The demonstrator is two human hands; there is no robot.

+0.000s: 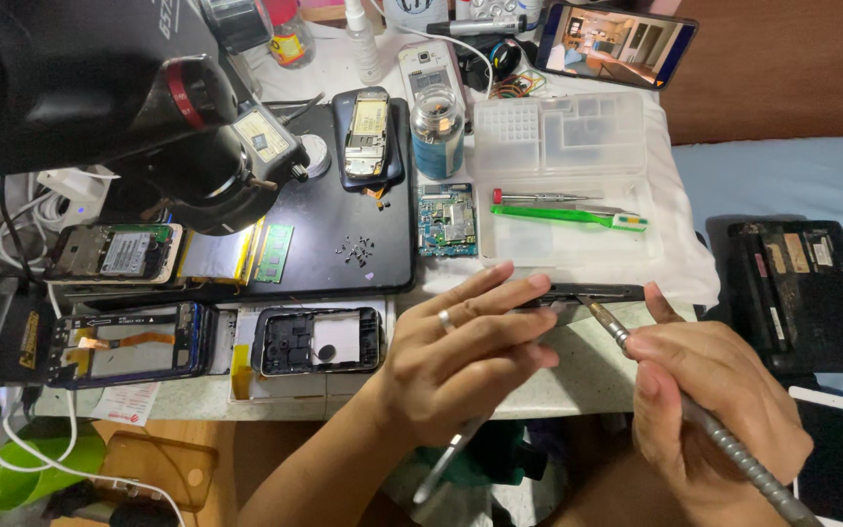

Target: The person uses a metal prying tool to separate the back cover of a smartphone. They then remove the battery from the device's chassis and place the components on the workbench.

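At the left edge of the worktable lie two opened phone frames: a blue-rimmed phone chassis with an orange flex cable [129, 344] and, beside it, a black rear phone housing with a white inner panel [317, 341]. Behind them, a flat black laptop lid [343, 210] carries a small cluster of loose dark screws [355, 250].

Your left hand [461, 356] grasps the slim black phone body [587, 293], fingers extended along its near side and steadying it on edge at the front edge of the worktable. Your right hand [714, 400] is closed around a ribbed grey metal precision screwdriver [704, 420]; its tip meets the top edge of the phone body.

Judge the phone body as light, thin and rigid, but fragile; its smooth sides probably slip under pressure. Hold it by the long edges, keeping your fingers off any exposed components.

Behind it, a clear plastic compartment tray [563, 176] holds a green toothbrush [568, 218] and a red-capped steel driver [543, 198].
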